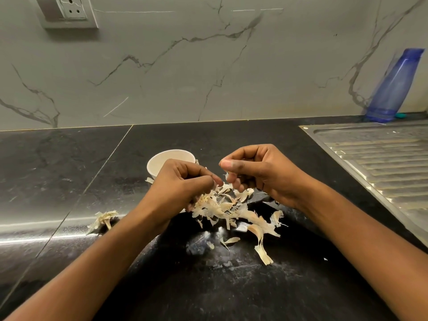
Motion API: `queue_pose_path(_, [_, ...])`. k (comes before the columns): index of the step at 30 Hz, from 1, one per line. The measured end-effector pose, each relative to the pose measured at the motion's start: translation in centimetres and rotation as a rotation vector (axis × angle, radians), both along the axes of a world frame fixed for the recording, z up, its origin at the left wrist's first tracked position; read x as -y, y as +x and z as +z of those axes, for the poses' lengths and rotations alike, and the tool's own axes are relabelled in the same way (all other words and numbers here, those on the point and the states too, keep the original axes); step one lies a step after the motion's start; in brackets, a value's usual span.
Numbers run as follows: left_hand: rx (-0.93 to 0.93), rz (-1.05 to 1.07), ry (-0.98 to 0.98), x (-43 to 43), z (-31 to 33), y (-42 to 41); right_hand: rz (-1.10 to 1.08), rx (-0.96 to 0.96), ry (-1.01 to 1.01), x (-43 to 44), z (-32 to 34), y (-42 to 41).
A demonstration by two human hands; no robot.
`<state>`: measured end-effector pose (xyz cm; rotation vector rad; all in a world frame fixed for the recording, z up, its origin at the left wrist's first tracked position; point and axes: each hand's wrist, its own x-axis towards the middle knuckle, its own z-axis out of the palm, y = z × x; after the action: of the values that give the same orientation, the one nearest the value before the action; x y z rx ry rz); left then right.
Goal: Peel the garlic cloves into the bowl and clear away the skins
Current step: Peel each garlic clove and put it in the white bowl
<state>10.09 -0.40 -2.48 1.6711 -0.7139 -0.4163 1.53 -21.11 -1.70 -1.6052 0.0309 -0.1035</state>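
A small white bowl stands on the black counter, partly hidden behind my left hand. Both hands hover just above a heap of pale garlic skins. My left hand has its fingers curled, with the fingertips down among the skins; whatever it holds is hidden. My right hand is curled too, and a small pale scrap of skin shows under its thumb and fingertips. No whole clove is visible in either hand. The bowl's contents are out of sight.
A garlic stem with loose skin lies to the left. More skin strips trail toward the counter's front. A steel sink drainboard fills the right side, with a blue bottle behind it against the marble wall.
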Motion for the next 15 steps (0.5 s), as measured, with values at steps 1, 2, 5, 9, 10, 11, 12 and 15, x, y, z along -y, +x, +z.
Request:
queue_pose_path(1, [-0.006,0.007,-0.004,0.04,-0.05,0.03,0.015,0.004,0.011,0.03,-0.03,-0.02])
queue_pose_path(2, [-0.014,0.01,-0.008,0.07,-0.11,0.09,0.026,0.007,0.017,0.06,-0.1,-0.05])
queue_pose_path(5, [-0.04,0.002,-0.03,-0.04,-0.15,0.15,0.032,0.026,0.024,0.16,-0.17,-0.04])
queue_pose_path(9, [-0.073,0.002,-0.083,-0.24,0.1,0.19,0.022,0.043,0.066,0.26,0.11,-0.02])
queue_pose_path(10, [-0.073,0.006,-0.089,-0.25,0.11,0.22,0.013,0.048,0.063,0.3,0.14,0.0])
queue_pose_path(11, [-0.071,0.012,-0.095,-0.28,0.07,0.28,0.005,0.054,0.054,0.33,0.14,0.02])
queue_pose_path(12, [-0.074,0.018,-0.103,-0.28,0.02,0.38,0.0,0.06,0.042,0.34,0.11,0.04])
queue_pose_path(15, [-0.093,0.018,-0.128,-0.36,0.0,0.52,0.002,0.071,0.014,0.22,-0.04,0.04])
